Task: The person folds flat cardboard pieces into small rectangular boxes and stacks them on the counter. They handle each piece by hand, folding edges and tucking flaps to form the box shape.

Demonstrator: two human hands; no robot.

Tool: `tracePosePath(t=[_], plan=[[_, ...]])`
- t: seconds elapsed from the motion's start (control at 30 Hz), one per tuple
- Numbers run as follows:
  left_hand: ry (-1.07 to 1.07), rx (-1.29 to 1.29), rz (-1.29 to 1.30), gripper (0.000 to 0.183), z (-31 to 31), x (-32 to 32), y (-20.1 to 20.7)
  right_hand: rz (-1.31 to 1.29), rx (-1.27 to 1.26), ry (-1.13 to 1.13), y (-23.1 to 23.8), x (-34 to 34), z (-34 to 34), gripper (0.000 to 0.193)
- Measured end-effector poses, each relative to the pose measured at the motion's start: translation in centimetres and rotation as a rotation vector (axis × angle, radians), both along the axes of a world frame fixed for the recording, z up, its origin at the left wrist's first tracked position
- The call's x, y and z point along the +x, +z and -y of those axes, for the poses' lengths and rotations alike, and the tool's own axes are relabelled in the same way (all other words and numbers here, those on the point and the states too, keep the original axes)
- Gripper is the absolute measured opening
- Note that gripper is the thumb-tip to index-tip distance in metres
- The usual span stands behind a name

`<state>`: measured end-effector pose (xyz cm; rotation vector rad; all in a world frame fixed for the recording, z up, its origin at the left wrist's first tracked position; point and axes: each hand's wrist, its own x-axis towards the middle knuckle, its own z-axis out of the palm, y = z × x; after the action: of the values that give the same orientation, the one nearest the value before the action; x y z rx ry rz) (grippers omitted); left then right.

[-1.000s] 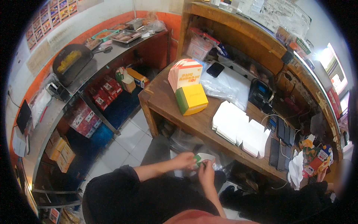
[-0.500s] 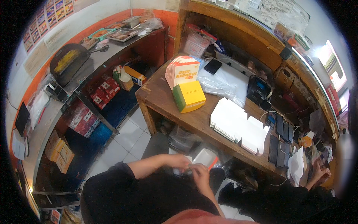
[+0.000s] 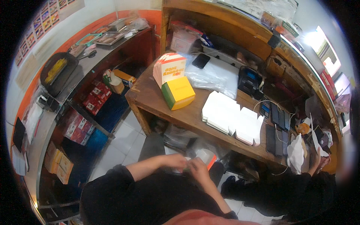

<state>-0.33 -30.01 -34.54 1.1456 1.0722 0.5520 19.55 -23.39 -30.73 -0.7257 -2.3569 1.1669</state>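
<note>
L hand (image 3: 175,162): over lap, fingers bent in, tips up against the other hand; fingertips hidden, can't tell if it grips anything. R hand (image 3: 198,168): just beside it, fingers curled closed on near end of small open card carton, white inside w/ orange-red side (image 3: 206,155). Carton tilted, above lap, below front edge of brown wooden table (image 3: 140,92).

On table, L to R: fanned stack of white-and-red printed card cartons (image 3: 175,73), upright; yellow box w/ dark green side (image 3: 179,93) just in front of it. Behind, pile of clear plastic bags (image 3: 223,73) w/ black phone (image 3: 201,61) lying on top. Stack of flat white card blanks (image 3: 218,112) nr front edge, R of yellow box. Black machine w/ blue screen (image 3: 249,80) behind blanks. Farther R, dark flat phones (image 3: 276,137) + thin white cable (image 3: 270,101).

Far R: co-worker's hand (image 3: 321,164) nr upright thin white sheet (image 3: 314,133); grip unclear.

L side: grey counter w/ black-handled scissors (image 3: 88,55), metal tray (image 3: 108,38) nearby.
</note>
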Motion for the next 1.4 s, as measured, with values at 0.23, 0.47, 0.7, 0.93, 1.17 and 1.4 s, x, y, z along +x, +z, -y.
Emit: tracePosePath(t=[0.23,0.47,0.7,0.93,1.17,1.4], plan=[[-0.331,0.359,-0.794,0.029,0.4,-0.4,2.6,0.074,0.025,0.161,2.0,-0.7,-1.5,0.021],[-0.209,1.160,-0.667,0.025,-4.6,-2.7,13.6,0.091,0.023,0.058,8.9,-2.6,-8.7,0.046],[0.727,0.902,0.456,0.058,-7.2,0.9,18.1,-0.717,-0.456,0.007,16.7,-3.3,-8.8,0.044],[0.701,0.605,0.418,0.026,-6.1,2.2,17.6,-0.584,-0.664,-0.160,14.0,-2.6,-7.5,0.039],[0.891,0.903,-0.205,0.030,-5.6,1.9,16.5,-0.601,-0.268,-0.289,13.0,-3.0,-6.1,0.033],[0.996,0.657,-0.121,0.039,-5.8,1.5,17.1,-0.336,-0.220,-0.329,12.9,-3.5,-5.9,0.037]])
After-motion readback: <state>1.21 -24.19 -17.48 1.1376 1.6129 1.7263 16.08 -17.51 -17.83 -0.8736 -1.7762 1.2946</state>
